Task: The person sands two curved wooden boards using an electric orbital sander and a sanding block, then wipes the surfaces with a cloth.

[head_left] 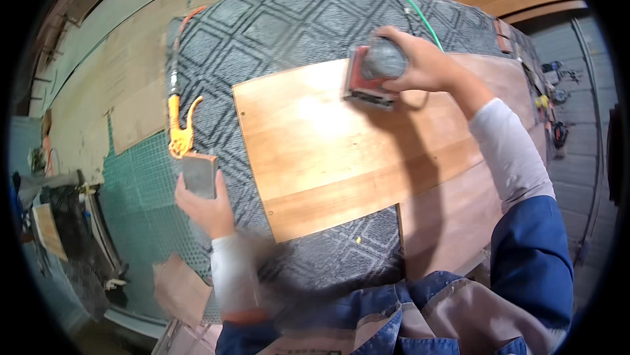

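Observation:
My right hand (425,61) grips the grey top of a red powered sander (367,76), which rests flat on the far edge of a light wooden board (341,151). The board lies on a grey carpet with a diamond pattern (262,33). My left hand (207,207) holds a small rectangular wooden block with a grey face (199,174) at the carpet's left edge, off the board. A green cord (420,14) runs away from the sander toward the back.
An orange air blow gun (178,128) with its hose lies on the carpet's left side. A larger reddish wooden panel (453,210) lies under the board on the right. Green mesh matting (131,204) covers the left. Small tools (554,112) lie at the right edge.

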Motion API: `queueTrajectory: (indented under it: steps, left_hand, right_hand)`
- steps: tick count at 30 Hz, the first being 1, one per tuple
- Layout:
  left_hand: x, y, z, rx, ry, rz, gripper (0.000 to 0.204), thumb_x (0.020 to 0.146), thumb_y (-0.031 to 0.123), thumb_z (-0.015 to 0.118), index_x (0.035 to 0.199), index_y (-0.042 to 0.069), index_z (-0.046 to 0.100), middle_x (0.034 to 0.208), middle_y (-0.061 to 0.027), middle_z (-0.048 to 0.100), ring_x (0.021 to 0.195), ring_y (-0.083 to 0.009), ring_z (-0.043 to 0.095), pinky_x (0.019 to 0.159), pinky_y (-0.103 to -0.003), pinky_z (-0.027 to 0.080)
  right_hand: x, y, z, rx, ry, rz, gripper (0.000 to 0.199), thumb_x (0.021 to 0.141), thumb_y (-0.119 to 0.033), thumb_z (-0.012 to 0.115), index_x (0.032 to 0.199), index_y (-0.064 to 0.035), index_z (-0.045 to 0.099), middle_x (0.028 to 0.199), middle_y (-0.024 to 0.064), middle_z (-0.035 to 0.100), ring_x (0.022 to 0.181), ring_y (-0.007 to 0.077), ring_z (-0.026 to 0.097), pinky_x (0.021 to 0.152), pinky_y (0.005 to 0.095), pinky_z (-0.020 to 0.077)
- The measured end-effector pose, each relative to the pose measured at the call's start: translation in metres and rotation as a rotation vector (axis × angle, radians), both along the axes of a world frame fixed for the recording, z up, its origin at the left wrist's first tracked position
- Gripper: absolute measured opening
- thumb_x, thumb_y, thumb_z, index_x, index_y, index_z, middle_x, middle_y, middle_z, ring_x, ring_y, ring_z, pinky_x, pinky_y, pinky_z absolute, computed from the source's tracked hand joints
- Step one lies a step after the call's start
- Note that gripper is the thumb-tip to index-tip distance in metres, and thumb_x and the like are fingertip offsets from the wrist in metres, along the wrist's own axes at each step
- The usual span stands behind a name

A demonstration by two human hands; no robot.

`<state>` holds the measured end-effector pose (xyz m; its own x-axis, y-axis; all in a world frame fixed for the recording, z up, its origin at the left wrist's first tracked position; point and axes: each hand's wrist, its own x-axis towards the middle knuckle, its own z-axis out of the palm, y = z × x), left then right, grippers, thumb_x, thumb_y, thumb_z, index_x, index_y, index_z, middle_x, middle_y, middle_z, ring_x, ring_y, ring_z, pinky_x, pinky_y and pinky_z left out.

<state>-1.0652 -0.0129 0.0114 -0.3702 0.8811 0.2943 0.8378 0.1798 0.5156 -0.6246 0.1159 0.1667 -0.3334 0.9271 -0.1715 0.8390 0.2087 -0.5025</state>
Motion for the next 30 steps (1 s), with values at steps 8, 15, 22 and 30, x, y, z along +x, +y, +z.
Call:
queueTrajectory:
  steps: [8,15,22,30]
  left_hand:
    - [0.003,0.001,0.002,0.002,0.074,-0.056,0.076,0.089,0.040,0.077,0.141,-0.004,0.043,0.129,-0.0234,0.050,0.125,-0.0419,0.045,0.106,-0.052,0.039]
    - [0.004,0.005,0.004,-0.034,0.102,-0.069,0.078,0.089,0.041,0.077,0.143,-0.005,0.042,0.130,-0.0244,0.049,0.124,-0.0415,0.046,0.106,-0.051,0.039]
    - [0.005,0.003,0.003,-0.031,0.127,-0.074,0.076,0.095,0.043,0.070,0.143,-0.007,0.040,0.136,-0.0263,0.047,0.129,-0.0418,0.044,0.109,-0.051,0.036]
    - [0.009,0.001,0.005,-0.057,0.158,-0.076,0.076,0.093,0.043,0.072,0.141,-0.007,0.042,0.133,-0.0272,0.050,0.126,-0.0435,0.045,0.107,-0.053,0.037]
  right_hand:
    - [0.032,-0.033,-0.001,0.064,-0.048,-0.168,0.081,0.067,-0.037,0.083,0.134,-0.0050,0.051,0.114,0.0207,0.067,0.108,0.0357,0.066,0.093,0.0417,0.0514]
    - [-0.174,0.027,0.002,-0.084,0.093,0.099,0.074,0.072,-0.047,0.083,0.126,-0.0041,0.055,0.093,0.0210,0.072,0.093,0.0376,0.071,0.082,0.0456,0.0568]
    - [-0.070,0.002,-0.013,0.046,0.015,-0.148,0.077,0.067,-0.046,0.080,0.128,-0.0071,0.055,0.111,0.0224,0.070,0.102,0.0382,0.069,0.087,0.0445,0.0557]
    - [0.105,-0.064,-0.010,0.092,0.001,-0.472,0.084,0.065,-0.039,0.086,0.133,-0.0046,0.051,0.110,0.0229,0.070,0.100,0.0345,0.070,0.090,0.0411,0.0545]
